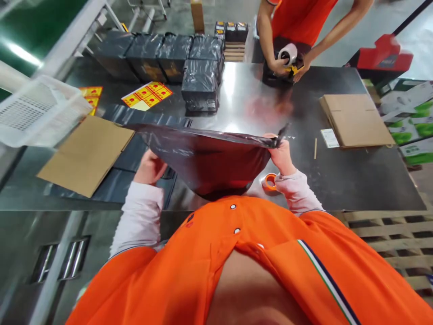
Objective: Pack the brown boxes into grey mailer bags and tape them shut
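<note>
I hold a dark plastic bag (209,155) up in front of my chest, stretched between both hands. My left hand (149,167) is closed on the bag's left side, partly hidden behind the film. My right hand (280,153) pinches the bag's right top corner. A small orange tape roll (269,181) lies on the steel table (355,180) just under my right wrist. More flat dark bags (135,153) lie on the table beneath my left hand.
Flat cardboard sheets lie at left (86,153) and right (355,119). Wrapped black packages (199,81) are stacked at the back, with yellow-red sticker sheets (147,95) beside them. A white basket (37,110) sits far left. Across the table a person's hands (287,65) work with a tape dispenser.
</note>
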Motion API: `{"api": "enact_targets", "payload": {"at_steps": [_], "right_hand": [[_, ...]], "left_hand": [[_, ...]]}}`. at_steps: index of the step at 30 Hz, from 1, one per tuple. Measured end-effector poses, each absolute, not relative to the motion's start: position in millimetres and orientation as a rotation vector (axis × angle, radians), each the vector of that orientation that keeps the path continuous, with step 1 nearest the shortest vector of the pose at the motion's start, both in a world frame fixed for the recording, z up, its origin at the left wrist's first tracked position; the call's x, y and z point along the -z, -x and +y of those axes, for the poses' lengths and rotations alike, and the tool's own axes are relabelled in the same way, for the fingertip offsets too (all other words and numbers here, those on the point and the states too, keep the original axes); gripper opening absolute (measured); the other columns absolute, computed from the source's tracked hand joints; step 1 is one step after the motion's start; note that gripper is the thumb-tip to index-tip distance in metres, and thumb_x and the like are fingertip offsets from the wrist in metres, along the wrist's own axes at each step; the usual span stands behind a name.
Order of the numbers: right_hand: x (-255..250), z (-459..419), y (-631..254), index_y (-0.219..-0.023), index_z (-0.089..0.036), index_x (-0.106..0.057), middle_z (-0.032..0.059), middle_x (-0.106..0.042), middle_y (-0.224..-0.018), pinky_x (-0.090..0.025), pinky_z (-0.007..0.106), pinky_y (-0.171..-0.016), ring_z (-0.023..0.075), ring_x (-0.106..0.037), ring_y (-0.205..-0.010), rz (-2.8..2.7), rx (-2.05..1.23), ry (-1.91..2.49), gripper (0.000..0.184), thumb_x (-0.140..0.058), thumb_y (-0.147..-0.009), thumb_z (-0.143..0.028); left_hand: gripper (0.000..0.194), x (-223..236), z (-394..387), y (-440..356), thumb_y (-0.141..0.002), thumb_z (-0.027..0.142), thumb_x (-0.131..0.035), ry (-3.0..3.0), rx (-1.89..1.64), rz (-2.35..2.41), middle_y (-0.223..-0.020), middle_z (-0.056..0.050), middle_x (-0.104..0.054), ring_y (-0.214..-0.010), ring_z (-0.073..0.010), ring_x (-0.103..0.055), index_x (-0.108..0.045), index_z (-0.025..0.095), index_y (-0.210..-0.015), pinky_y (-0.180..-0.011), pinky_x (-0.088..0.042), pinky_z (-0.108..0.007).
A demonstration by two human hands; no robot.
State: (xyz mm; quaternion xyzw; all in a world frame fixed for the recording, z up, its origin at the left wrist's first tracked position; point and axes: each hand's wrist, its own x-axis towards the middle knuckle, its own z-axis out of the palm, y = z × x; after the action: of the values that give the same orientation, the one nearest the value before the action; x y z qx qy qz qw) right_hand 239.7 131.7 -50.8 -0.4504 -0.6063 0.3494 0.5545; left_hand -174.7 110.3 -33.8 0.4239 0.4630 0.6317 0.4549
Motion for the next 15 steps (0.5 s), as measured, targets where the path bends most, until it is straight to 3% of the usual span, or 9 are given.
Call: {"api": "enact_targets", "payload": {"at_steps": [2,4,7,12,15], "right_hand": [[55.0,130.5,-245.2,-0.072,-0.021,-0.074,0.0055,-0.074,-0.078,-0.06,0.036,-0.079,0.0224,-0.07,-0.08,-1.422,-0.799,1.063,0.053,-0.077,-0.08,-0.074],[59.1,131.0,-253.2,-0.077,-0.021,-0.076,0.0056,-0.076,-0.079,-0.062,0.038,-0.081,0.0234,-0.072,-0.081,-1.456,-0.809,1.074,0.05,-0.082,-0.077,-0.07],[63.2,132.5,-263.7,-0.083,-0.02,-0.079,0.0054,-0.078,-0.081,-0.064,0.042,-0.085,0.0255,-0.074,-0.081,-1.597,-0.847,1.114,0.045,-0.088,-0.072,-0.063],[61.8,132.7,-268.5,-0.088,-0.021,-0.082,0.009,-0.082,-0.092,-0.065,0.045,-0.088,0.0278,-0.076,-0.088,-1.556,-0.806,1.147,0.042,-0.079,-0.079,-0.062],[58.1,131.2,-266.1,-0.082,-0.022,-0.079,0.0088,-0.081,-0.09,-0.064,0.044,-0.086,0.0273,-0.074,-0.087,-1.531,-0.834,1.142,0.042,-0.082,-0.072,-0.063]], "left_hand": [[0.069,40.4,107.1,164.1,-0.03,0.053,-0.109,-1.001,-1.585,1.153,-0.082,-0.008,-0.078,-0.091,-0.0283,-0.077,-0.076,0.018,-0.079,-0.084,-0.069,-0.039],[0.066,41.3,106.4,156.2,-0.036,0.044,-0.109,-0.964,-1.649,1.187,-0.085,-0.006,-0.079,-0.084,-0.0242,-0.076,-0.078,0.016,-0.086,-0.083,-0.069,-0.037],[0.066,37.1,108.9,154.4,-0.037,0.045,-0.106,-0.889,-1.66,1.217,-0.076,-0.003,-0.074,-0.072,-0.0206,-0.073,-0.073,0.016,-0.086,-0.072,-0.067,-0.033],[0.069,32.5,117.7,162.8,-0.029,0.043,-0.105,-1.009,-1.579,1.223,-0.076,0.0,-0.072,-0.068,-0.0147,-0.065,-0.067,0.02,-0.082,-0.061,-0.058,-0.024],[0.059,32.0,121.1,163.4,-0.037,0.042,-0.102,-1.03,-1.515,1.375,-0.065,0.001,-0.063,-0.06,-0.0128,-0.058,-0.063,0.017,-0.073,-0.056,-0.053,-0.024]]}}
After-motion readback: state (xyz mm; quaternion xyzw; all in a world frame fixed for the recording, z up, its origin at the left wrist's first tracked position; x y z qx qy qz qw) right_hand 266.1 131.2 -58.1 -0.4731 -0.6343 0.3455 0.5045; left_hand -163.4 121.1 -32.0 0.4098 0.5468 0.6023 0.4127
